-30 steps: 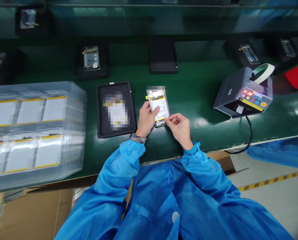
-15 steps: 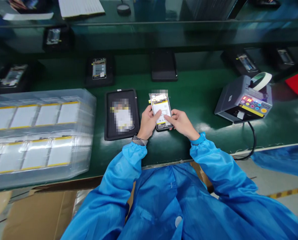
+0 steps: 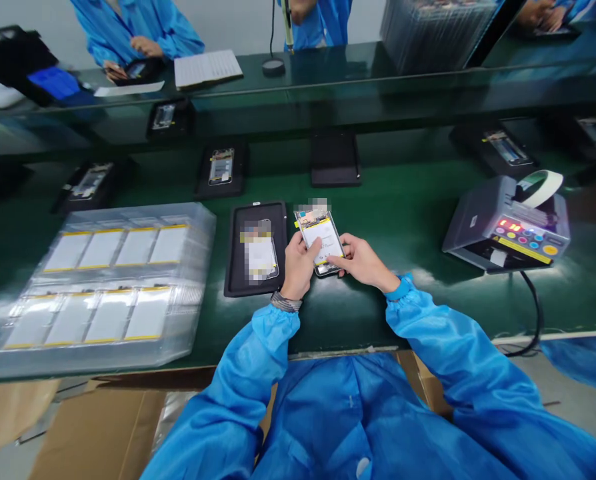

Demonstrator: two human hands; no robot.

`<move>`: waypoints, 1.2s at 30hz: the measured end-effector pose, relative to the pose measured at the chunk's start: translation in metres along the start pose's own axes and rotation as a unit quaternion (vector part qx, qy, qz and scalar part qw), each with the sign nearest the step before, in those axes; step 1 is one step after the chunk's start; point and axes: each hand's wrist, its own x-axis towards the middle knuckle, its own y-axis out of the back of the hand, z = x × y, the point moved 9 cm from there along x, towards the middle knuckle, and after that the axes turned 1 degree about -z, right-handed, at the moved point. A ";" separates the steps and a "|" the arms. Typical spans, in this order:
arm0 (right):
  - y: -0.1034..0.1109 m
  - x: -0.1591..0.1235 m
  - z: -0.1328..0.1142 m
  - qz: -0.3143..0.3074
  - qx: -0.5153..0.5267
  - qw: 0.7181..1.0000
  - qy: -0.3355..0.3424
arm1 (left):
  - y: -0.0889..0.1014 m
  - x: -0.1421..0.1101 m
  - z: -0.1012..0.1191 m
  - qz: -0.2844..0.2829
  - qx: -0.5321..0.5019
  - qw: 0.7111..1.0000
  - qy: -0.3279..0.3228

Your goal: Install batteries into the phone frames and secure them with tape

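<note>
Between my two hands is an opened phone [image 3: 323,233], its white battery and circuit board facing up. My left hand [image 3: 299,267] grips its left edge, thumb lying on the battery. My right hand [image 3: 361,260] holds the lower right side, with the thumb on the battery's lower part. Pixel blocks cover the phone's top end. Just left of my hands, a black tray [image 3: 234,267] holds a second opened phone [image 3: 271,257], partly blurred out.
Stacked clear plastic trays [image 3: 198,267] with several white batteries [image 3: 148,313] stand at the left. A tape dispenser [image 3: 508,227] with lit display is at the right. Behind are black trays [image 3: 334,160], some bearing phones. Co-workers' hands [image 3: 145,47] show across the bench.
The camera view has tilted up and shifted left, so the bench items appear lower and further right, and co-workers show at the top. Both hands still hold the phone; my right thumb sits lower.
</note>
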 end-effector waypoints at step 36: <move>0.054 0.024 0.031 0.211 0.102 0.970 0.063 | -0.088 0.274 0.066 0.047 0.580 0.813 -0.020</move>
